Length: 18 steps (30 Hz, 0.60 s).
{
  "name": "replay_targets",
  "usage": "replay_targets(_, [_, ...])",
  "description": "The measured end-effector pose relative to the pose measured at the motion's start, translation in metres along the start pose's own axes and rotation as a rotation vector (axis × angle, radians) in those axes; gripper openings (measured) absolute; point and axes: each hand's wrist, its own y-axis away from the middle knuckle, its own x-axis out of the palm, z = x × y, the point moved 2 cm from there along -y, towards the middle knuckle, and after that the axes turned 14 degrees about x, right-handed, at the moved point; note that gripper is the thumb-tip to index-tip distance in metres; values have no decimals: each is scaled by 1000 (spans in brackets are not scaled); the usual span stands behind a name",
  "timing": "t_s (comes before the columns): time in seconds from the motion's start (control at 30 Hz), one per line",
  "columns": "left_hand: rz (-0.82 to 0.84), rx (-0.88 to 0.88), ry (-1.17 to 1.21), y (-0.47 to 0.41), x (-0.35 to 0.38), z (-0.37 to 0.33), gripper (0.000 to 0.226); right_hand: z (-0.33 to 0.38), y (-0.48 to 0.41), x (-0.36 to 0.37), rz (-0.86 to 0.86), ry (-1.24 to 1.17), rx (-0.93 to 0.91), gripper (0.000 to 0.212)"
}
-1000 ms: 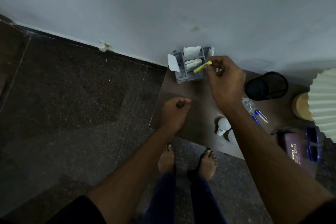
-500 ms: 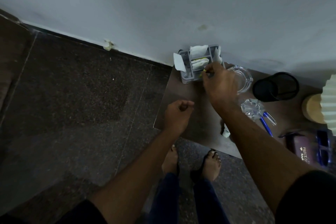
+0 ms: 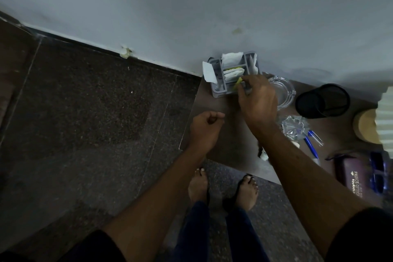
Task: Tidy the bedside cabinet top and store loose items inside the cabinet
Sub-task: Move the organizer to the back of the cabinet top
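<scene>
The right hand (image 3: 257,102) pinches a thin yellow stick (image 3: 238,82) at its fingertips, lowering it into the front slot of the grey caddy (image 3: 219,89) at the cabinet top's (image 3: 229,144) back-left corner. To do this well, keep the stick steep and steer it clear of the white sachets already packed there, releasing only once it seats. The left hand (image 3: 205,128) is curled, holding nothing visible, over the left edge. Pens (image 3: 311,144) lie loose toward the right.
</scene>
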Motion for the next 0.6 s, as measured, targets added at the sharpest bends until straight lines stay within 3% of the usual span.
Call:
replay_targets(0.2, [-59,28,-3,-7,-4,-19,15,-6,5,-17,-102,-256,140,18])
replay_targets(0.3, [-189,68,-49,-12,-7,-30,20,-10,4,-23,-112,-389,243,36])
replay_targets(0.47, [-200,136,20,-21,-5,-38,59,-11,-3,-14,76,-399,351,68])
replay_targets(0.6, [-107,182,60,-26,3,-40,68,-6,-6,-6,229,-427,305,49])
